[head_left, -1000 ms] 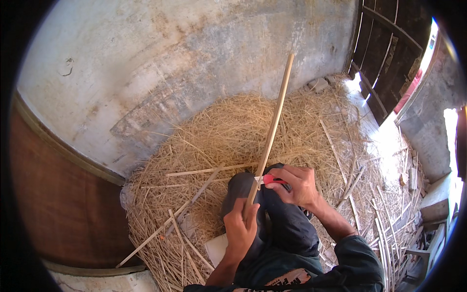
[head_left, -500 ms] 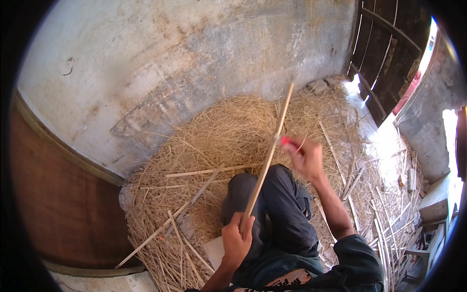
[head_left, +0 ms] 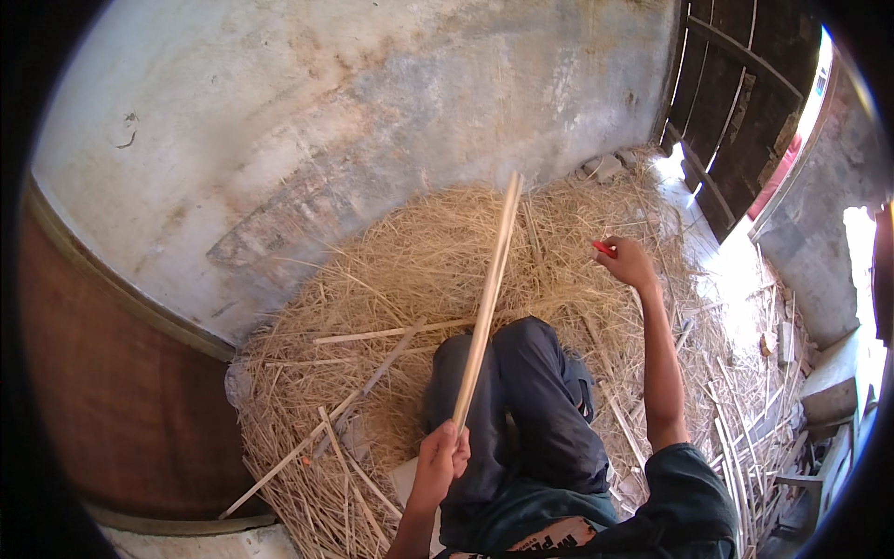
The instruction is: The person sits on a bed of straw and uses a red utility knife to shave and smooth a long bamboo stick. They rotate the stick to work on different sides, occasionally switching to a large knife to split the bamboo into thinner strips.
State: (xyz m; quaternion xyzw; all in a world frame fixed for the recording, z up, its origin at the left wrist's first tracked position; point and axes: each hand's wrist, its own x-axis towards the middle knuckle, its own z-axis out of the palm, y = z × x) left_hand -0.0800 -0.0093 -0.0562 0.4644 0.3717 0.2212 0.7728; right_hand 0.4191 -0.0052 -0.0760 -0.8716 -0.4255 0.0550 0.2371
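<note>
A long pale wooden stick (head_left: 487, 307), which looks like split bamboo, slants up and away over my knees. My left hand (head_left: 440, 463) is wrapped round its near end, above my left thigh. Off to the right of the stick, my right hand (head_left: 629, 264) is closed on a small red tool (head_left: 604, 249) whose working end is too small to make out. The red tool and the stick are apart. Dark trousers (head_left: 549, 410) cover my bent legs beneath the stick.
Straw-like shavings (head_left: 428, 242) heap around my legs. Loose sticks (head_left: 372, 377) lie at the left, and more strips (head_left: 731, 466) at the right. A stained wall (head_left: 391, 121) rises beyond; a brown panel (head_left: 130, 373) stands left, a dark plank door (head_left: 736, 102) far right.
My right hand with the red tool has moved away from the stick, to the right and slightly farther out. The stick's far end has swung left, still in my left hand.
</note>
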